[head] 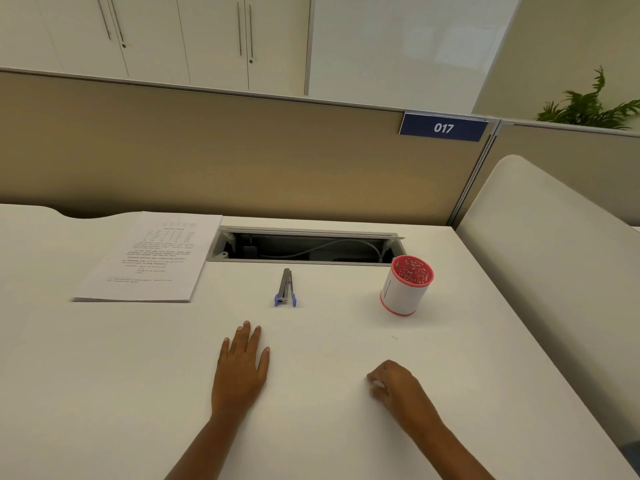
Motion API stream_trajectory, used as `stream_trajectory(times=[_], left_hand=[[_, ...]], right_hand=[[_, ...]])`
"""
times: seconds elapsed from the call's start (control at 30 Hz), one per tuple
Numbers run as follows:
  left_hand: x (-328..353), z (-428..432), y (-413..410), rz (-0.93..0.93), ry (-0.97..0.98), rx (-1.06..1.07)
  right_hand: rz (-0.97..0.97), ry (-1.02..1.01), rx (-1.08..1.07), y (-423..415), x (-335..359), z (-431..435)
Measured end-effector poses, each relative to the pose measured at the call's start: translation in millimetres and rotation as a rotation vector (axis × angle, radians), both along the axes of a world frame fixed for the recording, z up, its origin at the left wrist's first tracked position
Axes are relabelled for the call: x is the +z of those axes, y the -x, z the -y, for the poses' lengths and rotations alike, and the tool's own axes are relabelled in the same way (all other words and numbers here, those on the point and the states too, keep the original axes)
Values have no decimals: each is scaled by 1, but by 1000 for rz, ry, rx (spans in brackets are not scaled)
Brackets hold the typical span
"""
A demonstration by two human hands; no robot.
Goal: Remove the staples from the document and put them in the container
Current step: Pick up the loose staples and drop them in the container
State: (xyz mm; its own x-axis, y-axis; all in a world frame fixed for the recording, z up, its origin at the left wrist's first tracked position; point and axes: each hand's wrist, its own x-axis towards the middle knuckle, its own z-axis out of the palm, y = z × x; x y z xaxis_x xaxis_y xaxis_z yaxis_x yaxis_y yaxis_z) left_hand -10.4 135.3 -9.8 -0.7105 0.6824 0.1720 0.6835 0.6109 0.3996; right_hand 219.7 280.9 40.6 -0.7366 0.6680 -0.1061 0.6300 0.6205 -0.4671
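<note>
- Work surface: white desk [104, 393], bounded at the far edge by a beige partition.
- Open cable tray [304, 245], recessed into the desk at the far centre — a grey cable lies inside.
- Document [145, 258]: stacked printed sheets, lying flat at far left.
- Staple remover [285, 288]: metal with blue grips, lying at centre, just in front of the tray.
- Container [406, 286]: white and red cup, standing upright at right.
- Left hand [240, 370]: flat, palm down on the desk.
- Right hand [394, 384]: loosely curled, resting on the desk.

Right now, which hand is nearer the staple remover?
Left. The left hand lies flat on the desk just below the staple remover, slightly to its left. The right hand sits curled farther off, down and to the right.
</note>
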Motion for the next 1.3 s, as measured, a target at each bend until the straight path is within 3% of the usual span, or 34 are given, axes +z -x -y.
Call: stream_trajectory(times=[0.23, 0.63, 0.83, 0.93, 1.13, 1.3], left_hand=[[-1, 0, -2, -3, -52, 2], [1, 0, -2, 5, -10, -3], [3, 1, -2, 6, -3, -3], [3, 1, -2, 14, 14, -3], [8, 2, -1, 33, 89, 6], [5, 1, -1, 12, 79, 18]], right_hand=[[76, -104, -21, 9, -4, 5], [67, 29, -134, 21, -2, 3], [-333, 596, -385, 10, 22, -25], [-597, 736, -522, 11, 42, -52], [-770, 487, -650, 31, 100, -121], [-619, 74, -664, 46, 118, -142]])
